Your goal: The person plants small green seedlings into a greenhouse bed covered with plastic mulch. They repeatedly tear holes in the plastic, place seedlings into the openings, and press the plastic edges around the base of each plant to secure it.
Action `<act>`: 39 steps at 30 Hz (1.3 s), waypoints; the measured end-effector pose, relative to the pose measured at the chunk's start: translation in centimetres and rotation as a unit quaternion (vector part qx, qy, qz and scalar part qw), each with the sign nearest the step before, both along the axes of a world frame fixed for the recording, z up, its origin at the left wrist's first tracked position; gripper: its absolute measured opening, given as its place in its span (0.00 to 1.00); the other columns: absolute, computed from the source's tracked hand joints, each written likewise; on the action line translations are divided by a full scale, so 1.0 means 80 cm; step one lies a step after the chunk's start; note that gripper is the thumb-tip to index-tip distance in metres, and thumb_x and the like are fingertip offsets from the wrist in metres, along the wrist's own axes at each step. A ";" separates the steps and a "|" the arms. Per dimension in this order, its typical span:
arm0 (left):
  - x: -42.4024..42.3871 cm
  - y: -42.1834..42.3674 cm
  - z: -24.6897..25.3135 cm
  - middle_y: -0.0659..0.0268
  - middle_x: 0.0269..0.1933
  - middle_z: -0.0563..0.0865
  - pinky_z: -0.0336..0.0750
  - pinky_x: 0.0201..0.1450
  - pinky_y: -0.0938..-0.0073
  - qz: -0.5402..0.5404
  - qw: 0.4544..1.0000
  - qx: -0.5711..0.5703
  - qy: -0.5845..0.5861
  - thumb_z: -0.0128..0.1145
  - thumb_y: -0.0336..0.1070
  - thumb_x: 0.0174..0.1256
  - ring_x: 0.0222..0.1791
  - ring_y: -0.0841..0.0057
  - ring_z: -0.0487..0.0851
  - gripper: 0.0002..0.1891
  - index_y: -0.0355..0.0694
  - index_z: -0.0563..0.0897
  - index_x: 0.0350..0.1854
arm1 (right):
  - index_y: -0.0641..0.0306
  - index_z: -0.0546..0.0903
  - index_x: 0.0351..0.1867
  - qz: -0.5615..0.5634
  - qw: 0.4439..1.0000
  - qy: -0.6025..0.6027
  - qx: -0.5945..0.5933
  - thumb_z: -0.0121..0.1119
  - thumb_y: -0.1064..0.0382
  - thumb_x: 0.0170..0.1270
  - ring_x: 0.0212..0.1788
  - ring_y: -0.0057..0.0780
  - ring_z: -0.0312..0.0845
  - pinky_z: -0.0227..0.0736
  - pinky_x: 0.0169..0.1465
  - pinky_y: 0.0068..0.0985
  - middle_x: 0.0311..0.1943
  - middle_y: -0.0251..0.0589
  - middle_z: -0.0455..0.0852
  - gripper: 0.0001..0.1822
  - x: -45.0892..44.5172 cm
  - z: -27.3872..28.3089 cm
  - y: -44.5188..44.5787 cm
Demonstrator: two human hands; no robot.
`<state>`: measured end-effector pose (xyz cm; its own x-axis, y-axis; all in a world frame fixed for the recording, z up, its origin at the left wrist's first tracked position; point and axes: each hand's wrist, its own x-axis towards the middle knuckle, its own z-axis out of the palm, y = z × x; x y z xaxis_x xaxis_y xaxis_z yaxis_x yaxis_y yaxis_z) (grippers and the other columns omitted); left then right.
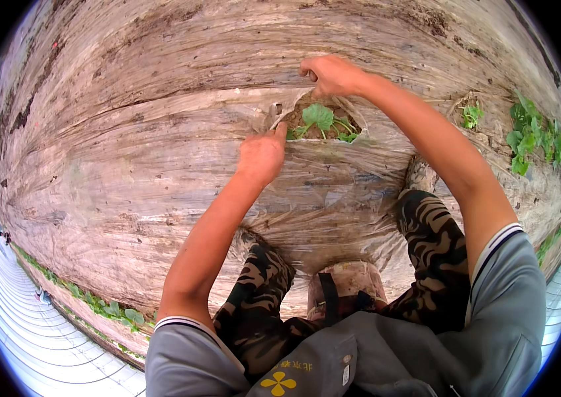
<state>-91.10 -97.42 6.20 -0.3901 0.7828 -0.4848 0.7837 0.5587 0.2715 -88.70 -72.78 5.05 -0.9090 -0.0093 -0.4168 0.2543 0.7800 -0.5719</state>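
Observation:
A torn hole in the plastic mulch film [201, 164] shows bare soil and a small green seedling [318, 116] with broad, lobed leaves. My left hand [263, 155] is at the hole's left side, its fingers closed on the film's raised edge. Above the hole, my right hand [335, 75] has curled fingers close against the upper edge of the film. Whether those fingers pinch the film is hidden. The film's pale edge runs slantwise between both hands, and part of the seedling lies under the hole's lower edge.
To the right, a smaller seedling [472, 115] and a bushier leafy plant [533, 131] grow through the film. My knees in camouflage trousers [432, 233] flank a dirt-stained padded seat [347, 283]. A row of plants [106, 307] lines the lower left, beside a ribbed, pale greenhouse cover [57, 337].

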 end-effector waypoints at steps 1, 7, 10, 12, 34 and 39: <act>0.002 0.010 0.006 0.57 0.44 0.86 0.75 0.48 0.54 0.029 0.998 -0.045 -0.025 0.53 0.35 0.59 0.45 0.57 0.83 0.23 0.43 0.73 0.59 | 0.67 0.78 0.50 -0.029 0.996 0.007 -0.089 0.74 0.63 0.46 0.44 0.37 0.81 0.76 0.48 0.31 0.40 0.47 0.84 0.28 0.009 0.004 -0.001; -0.013 0.043 -0.015 0.55 0.46 0.87 0.77 0.49 0.58 0.121 0.980 -0.124 -0.093 0.54 0.45 0.60 0.50 0.59 0.84 0.20 0.42 0.79 0.53 | 0.71 0.77 0.50 -0.106 0.938 -0.059 -0.325 0.61 0.69 0.61 0.40 0.25 0.79 0.77 0.45 0.24 0.41 0.42 0.83 0.16 0.055 0.053 0.000; -0.010 0.048 -0.019 0.57 0.48 0.87 0.77 0.50 0.59 0.077 0.981 -0.154 -0.092 0.59 0.48 0.58 0.50 0.61 0.84 0.20 0.44 0.82 0.50 | 0.70 0.78 0.49 -0.005 0.981 -0.078 -0.178 0.57 0.65 0.60 0.42 0.38 0.82 0.76 0.47 0.34 0.41 0.50 0.84 0.16 0.088 0.028 -0.002; -0.011 0.048 -0.024 0.58 0.50 0.86 0.78 0.51 0.58 0.059 0.976 -0.187 -0.093 0.60 0.50 0.56 0.52 0.60 0.83 0.23 0.47 0.80 0.53 | 0.69 0.79 0.49 0.039 0.993 -0.082 -0.075 0.56 0.62 0.58 0.43 0.43 0.82 0.75 0.48 0.38 0.39 0.52 0.84 0.18 0.109 0.012 -0.004; 0.015 0.051 -0.026 0.73 0.29 0.78 0.65 0.17 0.86 0.398 0.697 -0.003 -0.596 0.64 0.35 0.62 0.19 0.87 0.75 0.17 0.41 0.75 0.52 | 0.64 0.71 0.51 -0.329 0.693 -0.332 -0.548 0.54 0.60 0.68 0.24 0.18 0.72 0.61 0.20 0.18 0.40 0.35 0.73 0.15 0.162 -0.003 -0.035; 0.006 0.064 0.010 0.73 0.29 0.77 0.63 0.16 0.87 0.419 0.646 0.073 -0.634 0.65 0.37 0.63 0.19 0.88 0.75 0.16 0.42 0.72 0.48 | 0.59 0.72 0.52 -0.263 0.673 -0.284 -0.630 0.54 0.55 0.68 0.25 0.16 0.73 0.68 0.24 0.18 0.50 0.40 0.78 0.16 0.139 0.009 0.002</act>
